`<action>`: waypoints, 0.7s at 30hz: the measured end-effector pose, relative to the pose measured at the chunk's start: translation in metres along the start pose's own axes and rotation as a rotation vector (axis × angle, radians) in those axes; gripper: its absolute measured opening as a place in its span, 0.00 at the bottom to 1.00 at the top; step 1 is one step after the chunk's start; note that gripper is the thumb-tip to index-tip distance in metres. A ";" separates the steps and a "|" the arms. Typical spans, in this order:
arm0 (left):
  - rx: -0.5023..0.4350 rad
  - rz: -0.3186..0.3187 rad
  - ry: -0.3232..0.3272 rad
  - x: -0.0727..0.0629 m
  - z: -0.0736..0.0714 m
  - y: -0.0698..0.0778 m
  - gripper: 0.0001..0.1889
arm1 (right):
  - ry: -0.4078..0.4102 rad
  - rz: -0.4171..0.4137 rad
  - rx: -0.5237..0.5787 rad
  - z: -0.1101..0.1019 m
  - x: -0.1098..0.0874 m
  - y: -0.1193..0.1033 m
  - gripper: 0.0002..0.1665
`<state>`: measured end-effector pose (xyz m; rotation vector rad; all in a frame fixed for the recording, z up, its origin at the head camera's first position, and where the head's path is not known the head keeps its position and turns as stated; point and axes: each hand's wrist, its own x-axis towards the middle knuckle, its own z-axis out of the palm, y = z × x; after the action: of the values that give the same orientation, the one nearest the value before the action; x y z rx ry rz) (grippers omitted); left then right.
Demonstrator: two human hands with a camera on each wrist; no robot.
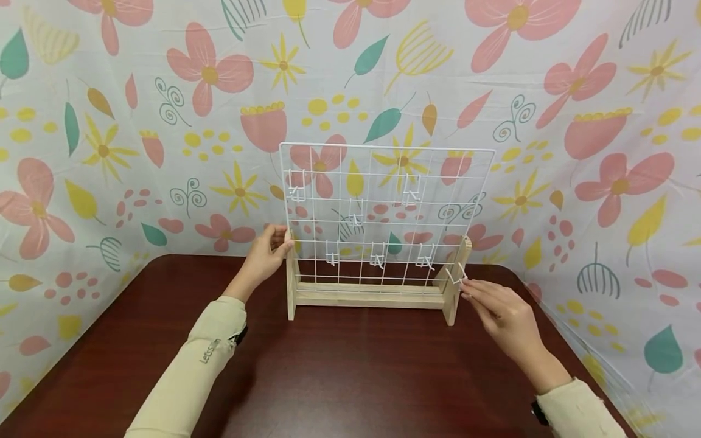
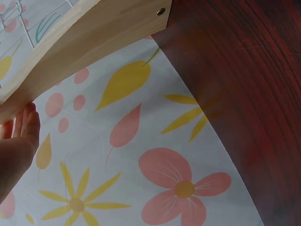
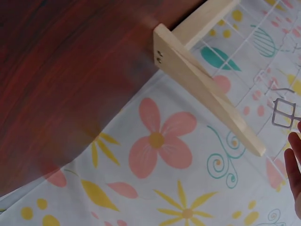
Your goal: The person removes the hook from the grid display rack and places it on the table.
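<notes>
A white wire grid panel point(image 1: 383, 146) stands upright in a wooden stand point(image 1: 367, 300) on the table. My left hand point(image 1: 267, 254) grips the stand's left side post point(image 1: 291, 280) near its top, thumb in front; in the left wrist view its fingers reach behind the wood point(image 2: 89, 47). My right hand point(image 1: 506, 313) pinches a white wire hook point(image 1: 456, 277) between thumb and fingertips, in front of the right side post point(image 1: 451, 298). The right wrist view shows this hook's square back point(image 3: 284, 113) beside the fingers point(image 3: 294, 160), which are cut off by the frame edge.
Several similar hooks hang on the grid, among them an upper left hook point(image 1: 297, 193), an upper right hook point(image 1: 412, 196) and a lower right hook point(image 1: 425, 261). A flowered cloth point(image 1: 350, 67) hangs behind the dark red-brown table point(image 1: 328, 377) and along its sides.
</notes>
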<state>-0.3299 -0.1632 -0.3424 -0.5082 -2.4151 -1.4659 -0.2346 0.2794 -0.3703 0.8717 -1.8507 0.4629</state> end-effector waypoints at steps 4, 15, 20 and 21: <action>-0.006 0.023 0.003 -0.001 0.000 -0.001 0.20 | -0.028 -0.027 -0.017 0.001 -0.005 0.001 0.26; -0.002 0.046 0.010 0.000 0.001 -0.001 0.19 | -0.069 -0.108 -0.022 0.008 -0.016 0.002 0.25; -0.005 0.024 0.005 0.000 0.000 -0.001 0.20 | -0.104 -0.121 -0.024 0.010 -0.020 0.002 0.26; -0.005 0.017 0.004 0.000 0.000 -0.001 0.20 | -0.110 -0.124 -0.024 0.010 -0.021 0.002 0.27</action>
<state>-0.3307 -0.1635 -0.3435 -0.5252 -2.3988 -1.4650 -0.2374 0.2820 -0.3932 1.0062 -1.8843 0.3199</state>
